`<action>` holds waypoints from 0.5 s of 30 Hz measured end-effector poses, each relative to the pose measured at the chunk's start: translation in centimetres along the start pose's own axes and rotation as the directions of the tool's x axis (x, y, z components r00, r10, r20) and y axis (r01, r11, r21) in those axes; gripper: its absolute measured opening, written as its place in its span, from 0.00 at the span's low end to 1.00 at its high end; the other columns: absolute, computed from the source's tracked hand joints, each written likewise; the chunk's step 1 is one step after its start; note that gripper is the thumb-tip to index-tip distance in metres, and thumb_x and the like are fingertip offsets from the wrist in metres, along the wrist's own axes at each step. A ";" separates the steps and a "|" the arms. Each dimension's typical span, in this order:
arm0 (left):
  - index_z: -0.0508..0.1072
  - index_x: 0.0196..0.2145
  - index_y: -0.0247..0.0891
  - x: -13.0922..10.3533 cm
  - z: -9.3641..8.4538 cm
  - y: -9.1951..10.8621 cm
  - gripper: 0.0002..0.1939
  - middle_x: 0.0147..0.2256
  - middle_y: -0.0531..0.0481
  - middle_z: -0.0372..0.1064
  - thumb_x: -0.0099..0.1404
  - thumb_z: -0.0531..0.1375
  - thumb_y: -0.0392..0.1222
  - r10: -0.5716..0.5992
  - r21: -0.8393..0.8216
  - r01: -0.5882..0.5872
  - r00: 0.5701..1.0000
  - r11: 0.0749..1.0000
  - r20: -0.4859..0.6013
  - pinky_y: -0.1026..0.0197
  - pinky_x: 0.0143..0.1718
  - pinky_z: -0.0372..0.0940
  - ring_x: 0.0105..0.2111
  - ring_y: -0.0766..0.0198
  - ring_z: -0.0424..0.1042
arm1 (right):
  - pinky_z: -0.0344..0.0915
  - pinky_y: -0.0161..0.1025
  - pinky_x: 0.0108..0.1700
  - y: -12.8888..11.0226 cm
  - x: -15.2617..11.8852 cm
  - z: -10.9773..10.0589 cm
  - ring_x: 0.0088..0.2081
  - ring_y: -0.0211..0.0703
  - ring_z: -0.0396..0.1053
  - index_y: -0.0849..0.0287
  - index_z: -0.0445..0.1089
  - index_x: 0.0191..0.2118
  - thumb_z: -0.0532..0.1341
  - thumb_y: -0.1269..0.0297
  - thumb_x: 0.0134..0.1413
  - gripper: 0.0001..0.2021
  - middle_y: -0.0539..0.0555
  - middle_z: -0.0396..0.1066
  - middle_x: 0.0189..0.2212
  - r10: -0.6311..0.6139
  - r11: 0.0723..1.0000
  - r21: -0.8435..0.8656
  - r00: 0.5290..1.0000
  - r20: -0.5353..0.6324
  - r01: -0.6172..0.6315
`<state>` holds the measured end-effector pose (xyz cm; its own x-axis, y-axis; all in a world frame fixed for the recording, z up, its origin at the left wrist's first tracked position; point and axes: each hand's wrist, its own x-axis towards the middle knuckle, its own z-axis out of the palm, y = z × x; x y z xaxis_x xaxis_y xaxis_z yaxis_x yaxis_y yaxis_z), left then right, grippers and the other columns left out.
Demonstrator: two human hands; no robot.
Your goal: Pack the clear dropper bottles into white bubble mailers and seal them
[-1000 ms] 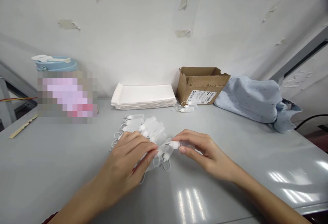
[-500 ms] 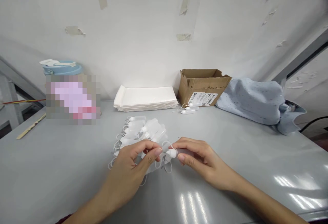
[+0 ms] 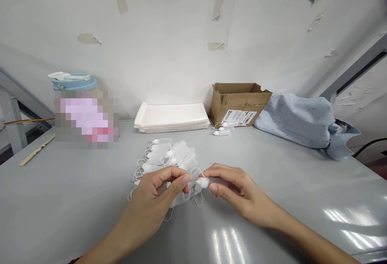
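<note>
Small clear bottle with white cap, held at centre above the near part of the bench, nozzle pointing left. Right hand: grip clamped round the bottle's body, thumb on the near side. Left hand: thumb and finger pinched together at the end of the white loop (a thin dark line shows between fingertips and nozzle). Pile of similar bottles lies just beyond the left hand. Far side: white stack, open carton to its right.
</note>
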<state>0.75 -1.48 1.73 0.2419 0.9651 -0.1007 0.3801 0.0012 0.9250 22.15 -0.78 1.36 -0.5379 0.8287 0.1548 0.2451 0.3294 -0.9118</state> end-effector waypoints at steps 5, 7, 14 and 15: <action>0.72 0.28 0.41 -0.1 0.2 -0.1 0.16 0.23 0.55 0.66 0.65 0.53 0.54 0.031 0.032 -0.030 0.999 0.999 -0.015 0.69 0.17 0.56 0.19 0.70 0.59 | 0.60 0.35 0.31 -0.1 0.0 0.2 0.31 0.37 0.64 0.55 0.71 0.46 0.54 0.63 0.63 0.11 0.52 0.69 0.33 -0.021 0.999 -0.033 1.000 -0.009 0.020; 0.72 0.27 0.41 -0.2 0.3 0.0 0.16 0.22 0.56 0.66 0.66 0.53 0.52 0.073 0.081 -0.069 0.996 0.994 -0.046 0.69 0.16 0.54 0.18 0.70 0.58 | 0.60 0.36 0.32 0.0 0.0 0.3 0.31 0.38 0.64 0.56 0.71 0.46 0.54 0.64 0.63 0.11 0.52 0.69 0.33 -0.021 0.999 -0.050 1.000 -0.009 0.021; 0.71 0.25 0.40 -0.3 1.5 -0.1 0.12 0.21 0.56 0.66 0.65 0.54 0.41 0.420 0.316 -0.349 0.887 0.882 -0.192 0.66 0.26 0.61 0.22 0.68 0.65 | 0.59 0.36 0.32 0.3 -0.1 0.7 0.32 0.39 0.65 0.57 0.71 0.46 0.54 0.65 0.62 0.11 0.53 0.70 0.33 -0.027 0.998 -0.061 0.999 -0.023 0.025; 0.71 0.26 0.40 -0.3 1.6 -0.3 0.11 0.21 0.57 0.66 0.65 0.54 0.40 0.446 0.340 -0.365 0.873 0.867 -0.197 0.65 0.27 0.61 0.22 0.68 0.65 | 0.59 0.36 0.32 0.4 -0.1 0.7 0.32 0.39 0.65 0.57 0.71 0.46 0.54 0.65 0.62 0.11 0.53 0.70 0.33 -0.028 0.998 -0.061 0.999 -0.024 0.027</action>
<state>2.04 -2.19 0.88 0.2047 0.8949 0.3964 0.5444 -0.4407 0.7137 21.73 -1.05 0.69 -0.5252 0.8296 0.1895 0.2795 0.3784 -0.8824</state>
